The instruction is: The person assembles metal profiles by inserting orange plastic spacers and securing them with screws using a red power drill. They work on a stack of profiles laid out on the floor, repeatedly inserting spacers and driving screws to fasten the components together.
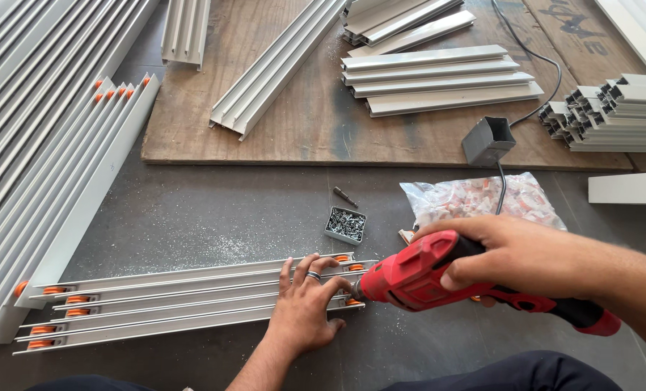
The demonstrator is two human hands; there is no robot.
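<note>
Far left: stack of long aluminium rails (55,156) with orange rollers, leaning diagonally across the grey floor (192,217).

Bottom left to centre: bundle of aluminium track profiles (171,300) flat on the floor, orange rollers at both ends. Left hand (305,308) lies palm-down on the bundle's right end, fingers (315,271) spread flat, pinning it, not wrapped around anything. Ring on one finger.

Centre: small open box of screws (345,224) on the floor just above the bundle, a loose dark screw (345,196) beside it.

Right of centre: red power drill (424,279) held horizontal, chuck touching the bundle's right end right next to the left fingertips. Right hand (514,253) wrapped tight around the drill body from above.

Behind the drill: clear bag of small white and orange parts (482,199), grey square tube offcut (488,141), black cable (533,54).

Top: wooden board (301,108) carrying more cut profiles (438,80); stacked hollow sections (612,112) far right.
</note>
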